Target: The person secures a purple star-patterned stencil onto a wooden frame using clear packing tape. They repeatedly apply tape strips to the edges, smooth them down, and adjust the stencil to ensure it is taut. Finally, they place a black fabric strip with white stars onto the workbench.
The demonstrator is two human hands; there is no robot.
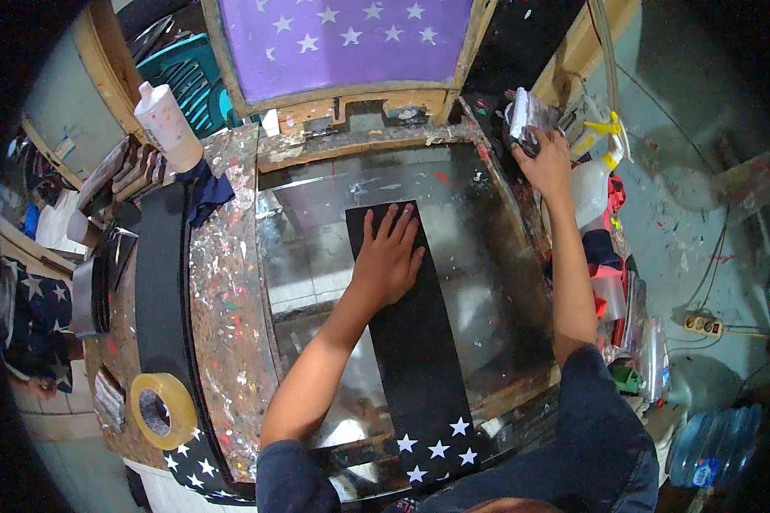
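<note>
A long black fabric strip lies on a glass-topped table, with white stars printed on its near end. My left hand rests flat on the strip's far part, fingers stretched out and slightly apart. At the far right, my right hand has its fingers curled round a white-smeared, block-like thing; its exact kind is unclear. Beyond the glass, a wooden-framed printing screen stands raised, its purple mesh showing a pattern of pale stars.
Left of the glass, a stack of black strips lies on the paint-spotted board, a roll of clear tape on its near part. A white bottle stands at the back left. Right are plastic containers, a power strip and a water jug.
</note>
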